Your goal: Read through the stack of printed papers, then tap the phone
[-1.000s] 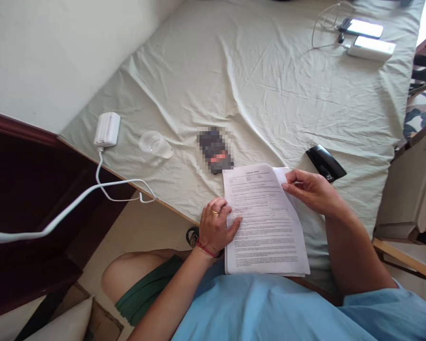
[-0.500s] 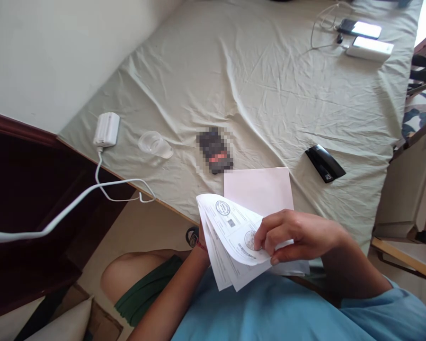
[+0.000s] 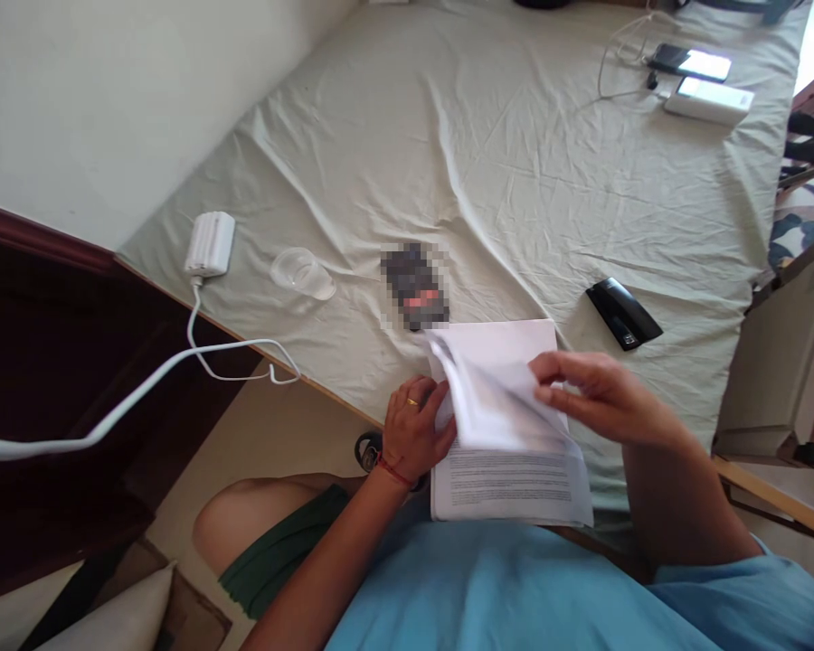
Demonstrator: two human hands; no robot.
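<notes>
A white stack of papers (image 3: 515,484) lies at the table's near edge, its lower part showing rows of print. Above it, several loose sheets of paper (image 3: 498,416) are lifted and curled, blurred by motion. At their left edge, my left hand (image 3: 413,429) is closed, fingers bent around the sheets; a ring and a red wrist string show on it. My right hand (image 3: 593,389) pinches the right edge of the lifted sheets between thumb and fingers. Just past the papers lies a dark, pixelated object (image 3: 415,285), its kind hidden by the blurring.
A clear plastic cup (image 3: 303,274) and a white adapter (image 3: 210,244) with a white cable (image 3: 142,389) are on the left. A glossy black object (image 3: 624,312) lies right. At the far right are a phone (image 3: 692,61) and a white power bank (image 3: 710,99), on a greenish cloth (image 3: 549,181).
The sheets have swung from near my body up and forward over the stack, uncovering a printed page. My right hand moved up and away with them; my left hand has come into view.
</notes>
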